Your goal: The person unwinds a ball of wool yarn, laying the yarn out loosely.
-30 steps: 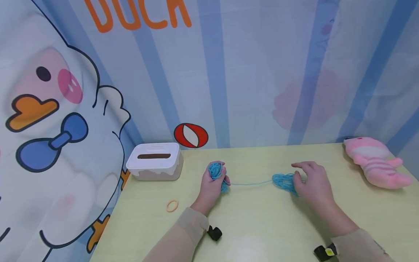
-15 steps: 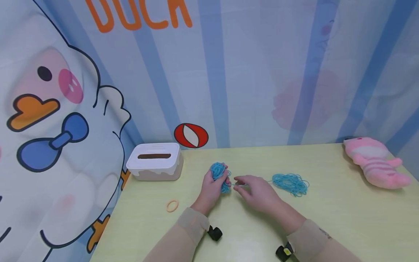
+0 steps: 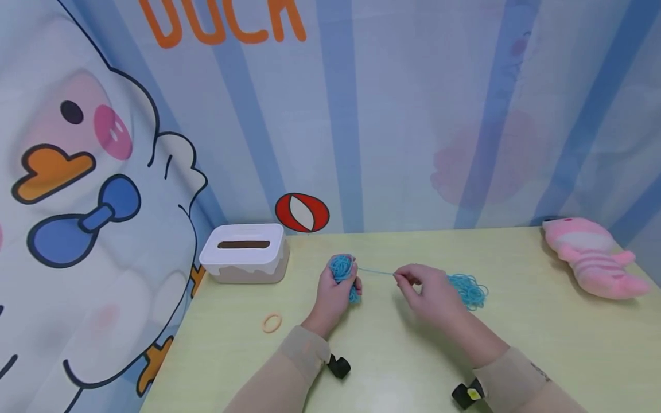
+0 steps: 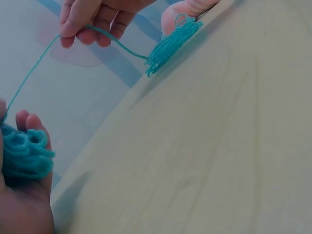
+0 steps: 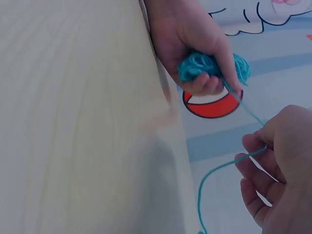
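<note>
My left hand (image 3: 332, 295) grips a ball of blue yarn (image 3: 341, 268), with its fingers and thumb curled round the middle; loops stick out at both ends in the right wrist view. To the right, my right hand (image 3: 431, 292) pinches a single yarn strand (image 3: 376, 271) between thumb and fingertips. That strand runs taut from the wound ball to the pinch. From there it hangs slack toward a loose heap of the same yarn (image 4: 171, 45), seen in the left wrist view. In the head view the right hand partly covers this heap.
A white and grey tissue box (image 3: 245, 253) stands at the back left of the table (image 3: 392, 367). An orange ring (image 3: 271, 323) lies left of my left hand. At the back right rests a pink plush toy (image 3: 591, 258). A printed curtain (image 3: 392, 115) hangs behind.
My right hand came left from the yarn heap to beside the left hand, then drew back a little rightward with the strand. The left hand stays nearly in place, turning slightly with the ball.
</note>
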{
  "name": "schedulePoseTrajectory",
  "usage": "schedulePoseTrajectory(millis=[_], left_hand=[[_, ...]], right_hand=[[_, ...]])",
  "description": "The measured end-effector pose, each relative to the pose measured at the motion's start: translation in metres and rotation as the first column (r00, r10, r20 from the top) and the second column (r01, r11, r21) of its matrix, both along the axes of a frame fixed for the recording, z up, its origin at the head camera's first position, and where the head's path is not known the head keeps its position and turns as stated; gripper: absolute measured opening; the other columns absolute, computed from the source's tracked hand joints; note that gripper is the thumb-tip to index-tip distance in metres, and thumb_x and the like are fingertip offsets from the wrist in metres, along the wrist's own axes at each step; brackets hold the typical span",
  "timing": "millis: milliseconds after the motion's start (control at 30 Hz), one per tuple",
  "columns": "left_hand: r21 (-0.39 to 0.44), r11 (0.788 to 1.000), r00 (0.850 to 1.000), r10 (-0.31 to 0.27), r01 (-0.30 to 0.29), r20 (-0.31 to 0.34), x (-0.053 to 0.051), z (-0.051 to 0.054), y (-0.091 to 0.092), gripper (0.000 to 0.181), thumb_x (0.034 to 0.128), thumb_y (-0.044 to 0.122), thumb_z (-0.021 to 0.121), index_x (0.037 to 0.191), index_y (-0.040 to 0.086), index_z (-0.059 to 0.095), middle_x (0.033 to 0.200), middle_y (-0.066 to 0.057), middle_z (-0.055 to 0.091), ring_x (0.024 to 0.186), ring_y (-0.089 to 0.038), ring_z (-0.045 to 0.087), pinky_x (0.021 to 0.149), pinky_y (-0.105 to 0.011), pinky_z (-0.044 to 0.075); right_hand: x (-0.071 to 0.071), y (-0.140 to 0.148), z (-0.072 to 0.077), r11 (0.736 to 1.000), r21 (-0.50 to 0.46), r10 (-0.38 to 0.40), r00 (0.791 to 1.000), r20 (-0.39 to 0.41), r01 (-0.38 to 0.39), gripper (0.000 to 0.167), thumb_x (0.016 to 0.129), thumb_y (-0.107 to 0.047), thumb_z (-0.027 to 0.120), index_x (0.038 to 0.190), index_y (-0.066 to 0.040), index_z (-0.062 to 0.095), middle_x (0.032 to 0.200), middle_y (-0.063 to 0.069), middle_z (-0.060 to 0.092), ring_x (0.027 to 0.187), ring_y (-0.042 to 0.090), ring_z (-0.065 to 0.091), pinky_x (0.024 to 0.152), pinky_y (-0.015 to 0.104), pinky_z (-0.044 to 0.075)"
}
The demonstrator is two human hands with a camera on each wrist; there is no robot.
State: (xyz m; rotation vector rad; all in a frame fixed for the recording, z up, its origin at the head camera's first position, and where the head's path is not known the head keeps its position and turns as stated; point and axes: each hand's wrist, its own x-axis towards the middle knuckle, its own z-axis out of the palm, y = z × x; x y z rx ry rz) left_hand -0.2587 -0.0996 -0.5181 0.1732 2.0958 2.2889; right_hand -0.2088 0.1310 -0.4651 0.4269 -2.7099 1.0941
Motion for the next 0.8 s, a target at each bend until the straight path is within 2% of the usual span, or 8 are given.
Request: schedulePoseTrajectory(millis=[200, 333, 433, 500, 600, 733, 800], left_hand=[[-0.027, 1.0, 1.0, 0.008, -0.008, 0.0, 0.002, -0.001, -0.004, 0.035, 0.1058, 0.037, 0.076, 0.129, 0.014, 0.061, 0.095, 0.001, 0.062, 0.068, -0.014, 0.058, 0.066, -0.022, 0.055], [0.06, 0.997, 0.998, -0.035, 0.038, -0.049, 0.005, 0.001, -0.005, 0.025, 0.1136, 0.038, 0.06, 0.117, 0.014, 0.056, 0.083, 0.001, 0.05, 0.063, -0.014, 0.046, 0.059, -0.021, 0.045], [0.094, 0.993, 0.994, -0.063, 0.071, -0.088, 0.007, 0.003, -0.005, 0.025, 0.1175, 0.036, 0.049, 0.11, 0.013, 0.052, 0.077, 0.001, 0.042, 0.06, -0.014, 0.04, 0.055, -0.022, 0.039], [0.077, 0.994, 0.993, -0.065, 0.072, -0.094, 0.008, 0.004, -0.005, 0.025, 0.1181, 0.037, 0.049, 0.11, 0.014, 0.053, 0.079, 0.002, 0.043, 0.059, -0.013, 0.04, 0.055, -0.021, 0.04], [0.037, 0.997, 0.994, -0.066, 0.069, -0.089, 0.008, 0.004, -0.005, 0.026, 0.1165, 0.039, 0.055, 0.115, 0.014, 0.058, 0.086, 0.002, 0.059, 0.06, -0.012, 0.043, 0.054, -0.02, 0.041], [-0.016, 0.997, 0.993, -0.075, 0.074, -0.091, 0.007, 0.003, -0.005, 0.029, 0.1139, 0.044, 0.06, 0.12, 0.015, 0.06, 0.104, -0.002, 0.079, 0.06, -0.012, 0.046, 0.055, -0.02, 0.042], [-0.026, 0.997, 0.993, -0.079, 0.077, -0.092, 0.006, 0.002, -0.004, 0.03, 0.1127, 0.042, 0.063, 0.121, 0.014, 0.059, 0.107, -0.003, 0.081, 0.061, -0.014, 0.047, 0.055, -0.021, 0.043]], right_hand=[[0.002, 0.024, 0.002, 0.997, -0.064, -0.055, 0.996, -0.068, 0.05, 0.016, 0.108, -0.018, 0.07, 0.117, -0.008, 0.081, 0.099, 0.004, 0.083, 0.096, 0.025, 0.078, 0.086, 0.049, 0.066], [0.005, 0.038, 0.003, 0.991, -0.085, -0.109, 0.988, -0.109, 0.1, 0.016, 0.107, -0.016, 0.07, 0.115, -0.006, 0.08, 0.096, 0.003, 0.083, 0.09, 0.025, 0.078, 0.085, 0.045, 0.066], [0.007, 0.048, 0.002, 0.988, -0.079, -0.143, 0.982, -0.122, 0.134, 0.017, 0.107, -0.016, 0.07, 0.115, -0.006, 0.08, 0.096, 0.004, 0.082, 0.089, 0.024, 0.077, 0.083, 0.038, 0.064], [0.008, 0.054, 0.001, 0.985, -0.079, -0.163, 0.979, -0.125, 0.154, 0.018, 0.108, -0.017, 0.07, 0.116, -0.005, 0.08, 0.098, 0.004, 0.082, 0.089, 0.024, 0.076, 0.082, 0.034, 0.063], [0.008, 0.064, 0.0, 0.979, -0.087, -0.194, 0.972, -0.133, 0.184, 0.02, 0.108, -0.018, 0.069, 0.117, -0.005, 0.08, 0.098, 0.005, 0.081, 0.088, 0.02, 0.074, 0.079, 0.028, 0.06], [0.008, 0.074, 0.0, 0.972, -0.094, -0.227, 0.961, -0.156, 0.215, 0.02, 0.108, -0.02, 0.069, 0.118, -0.006, 0.08, 0.096, 0.004, 0.08, 0.084, 0.006, 0.067, 0.073, 0.019, 0.054], [0.009, 0.079, 0.001, 0.969, -0.1, -0.242, 0.955, -0.174, 0.227, 0.02, 0.109, -0.021, 0.069, 0.118, -0.006, 0.08, 0.095, 0.005, 0.08, 0.083, 0.001, 0.064, 0.069, 0.017, 0.052]])
